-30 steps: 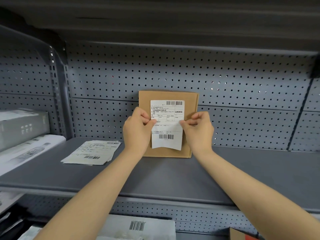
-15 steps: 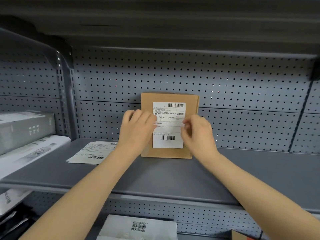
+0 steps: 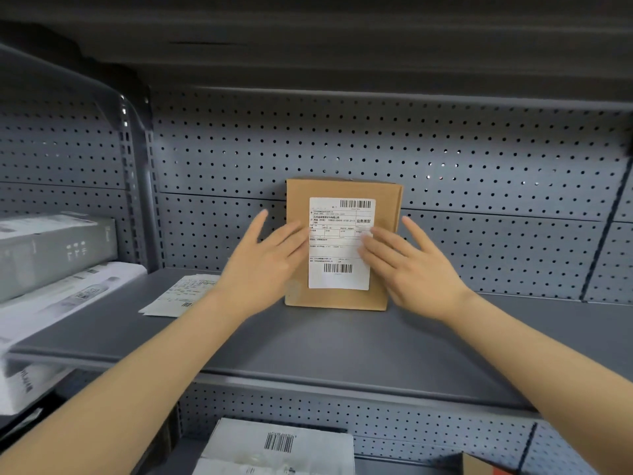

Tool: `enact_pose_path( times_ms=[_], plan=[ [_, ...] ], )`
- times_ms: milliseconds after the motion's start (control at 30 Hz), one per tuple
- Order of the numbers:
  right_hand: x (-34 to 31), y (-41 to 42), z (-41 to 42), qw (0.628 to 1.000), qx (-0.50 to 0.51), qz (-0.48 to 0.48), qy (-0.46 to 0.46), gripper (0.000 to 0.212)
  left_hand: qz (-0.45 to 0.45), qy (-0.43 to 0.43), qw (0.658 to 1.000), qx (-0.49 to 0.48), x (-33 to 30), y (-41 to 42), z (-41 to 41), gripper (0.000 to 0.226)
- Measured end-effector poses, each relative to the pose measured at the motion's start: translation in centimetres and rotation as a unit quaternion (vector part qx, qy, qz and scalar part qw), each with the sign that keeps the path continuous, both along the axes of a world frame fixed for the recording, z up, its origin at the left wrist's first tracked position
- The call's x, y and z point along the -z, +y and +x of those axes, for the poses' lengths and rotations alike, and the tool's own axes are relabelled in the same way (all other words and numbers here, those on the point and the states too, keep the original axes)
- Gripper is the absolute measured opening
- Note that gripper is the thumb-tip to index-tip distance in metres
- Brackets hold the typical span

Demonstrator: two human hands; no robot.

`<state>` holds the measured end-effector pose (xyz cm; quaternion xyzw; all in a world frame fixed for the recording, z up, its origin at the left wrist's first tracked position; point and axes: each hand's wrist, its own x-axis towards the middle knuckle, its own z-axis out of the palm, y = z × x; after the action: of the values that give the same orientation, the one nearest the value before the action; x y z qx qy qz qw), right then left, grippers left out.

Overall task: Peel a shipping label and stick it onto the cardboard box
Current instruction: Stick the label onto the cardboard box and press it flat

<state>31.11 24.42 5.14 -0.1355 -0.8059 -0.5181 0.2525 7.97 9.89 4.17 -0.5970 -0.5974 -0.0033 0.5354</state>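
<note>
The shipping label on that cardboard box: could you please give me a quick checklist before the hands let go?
1. Shipping label on the cardboard box front: ok.
2. Label corners flat: ok where visible; mid edges hidden by fingers.
3. Label straight with the box edges: ok.
4. Left hand and right hand flat, pinching nothing: ok.
5. Box upright on the shelf: ok.
6. Adhesion firm: cannot tell.

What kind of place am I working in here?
Most likely a stockroom or packing area. A grey metal shelf backed by perforated panels holds a cardboard box bearing a barcoded shipping label, with loose label sheets and more boxed goods alongside.
</note>
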Motion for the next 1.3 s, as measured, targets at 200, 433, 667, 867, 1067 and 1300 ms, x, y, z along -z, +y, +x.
enact_pose_path(
  times_ms=[200, 433, 667, 867, 1067, 1300],
  plan=[
    [-2.4, 0.2, -2.6, 0.997, 0.027, 0.006, 0.071, 0.051, 0.01, -0.061, 0.997, -0.036, -2.2, 2.3, 2.6, 0.062],
    [-1.8, 0.9, -0.1, 0.995, -0.001, -0.018, 0.096, 0.06, 0.058, -0.056, 0.995, -0.051, -1.4, 1.4, 1.3, 0.062],
    [-1.7, 1.3, -0.5, 0.994, 0.032, -0.032, 0.1, 0.07, 0.053, -0.055, 0.992, -0.098, -0.9, 1.5, -0.3, 0.068],
    [0.6, 0.0, 0.7, 0.999, 0.018, -0.027, 0.018, 0.064, 0.035, -0.066, 0.996, -0.056, 1.1, -0.6, 0.0, 0.062],
    [2.2, -1.9, -2.3, 0.996, 0.014, -0.033, -0.087, 0.056, -0.086, -0.012, 0.996, -0.016, 1.4, 0.5, 3.6, 0.054],
    [2.4, 0.3, -0.3, 0.993, 0.058, 0.014, -0.099, 0.066, -0.12, -0.07, 0.989, -0.057, 2.2, -0.5, 0.8, 0.069]
  ],
)
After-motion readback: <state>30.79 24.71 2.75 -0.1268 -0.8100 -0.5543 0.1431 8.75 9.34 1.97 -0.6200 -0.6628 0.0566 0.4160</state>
